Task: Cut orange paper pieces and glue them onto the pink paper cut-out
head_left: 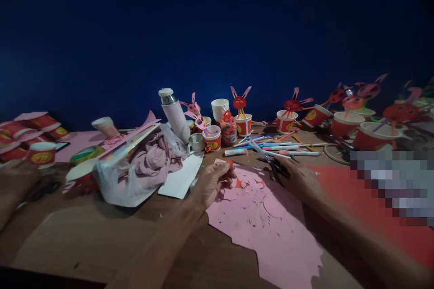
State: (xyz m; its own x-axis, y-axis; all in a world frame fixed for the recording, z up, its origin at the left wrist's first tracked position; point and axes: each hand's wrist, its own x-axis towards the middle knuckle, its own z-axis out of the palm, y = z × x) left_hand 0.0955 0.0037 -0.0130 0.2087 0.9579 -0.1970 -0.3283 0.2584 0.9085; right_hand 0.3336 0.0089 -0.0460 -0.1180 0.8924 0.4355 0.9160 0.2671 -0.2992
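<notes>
My left hand (214, 181) rests on the table with its fingers pinched round a small piece of pink and red paper at the upper edge of a large pink paper sheet (271, 226). My right hand (296, 178) lies on the same sheet, closed round black scissors (276, 165) whose blades point away from me. Several small red paper scraps (240, 184) lie on the pink sheet between the two hands. A scatter of coloured pens (274, 144) lies just beyond the scissors.
Red paper cups with paper rabbit heads on sticks (242, 117) line the back of the table. A metal flask (174, 113), a stack of white cups (219, 108), a plastic bag with pink cloth (142, 167), white paper (181, 178) and red paper (359, 194) surround me. Another person's hand (13, 180) is at far left.
</notes>
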